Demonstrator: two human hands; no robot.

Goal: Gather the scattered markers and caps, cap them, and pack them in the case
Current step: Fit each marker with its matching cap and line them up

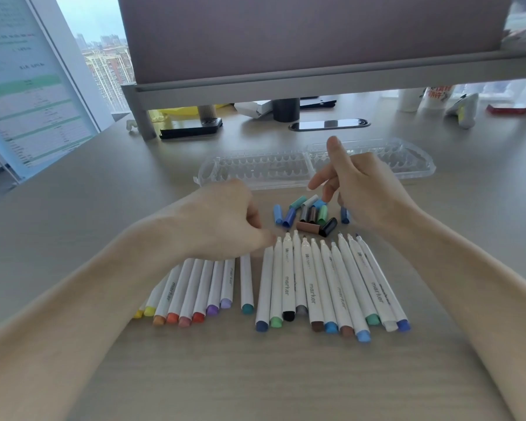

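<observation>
White uncapped markers (316, 284) lie rowed on the pale wooden worktop (255, 375), loose coloured caps (310, 214) just beyond, clear plastic case (255, 168) open behind. Right hand (368, 192) hovers over the caps, grip wide, empty; left hand (225, 220) curled, contents cannot be told. Advise matching cap to barrel-end colour.

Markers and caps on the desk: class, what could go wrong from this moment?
1. The cap pile holds several similar blues and greens, so a cap may land on a marker whose end colour differs.
2. The uncapped markers lie with bare tips close to the left hand and right hand; ink could smear skin or desk.
3. They lie loose, so a nudge might roll them.
</observation>
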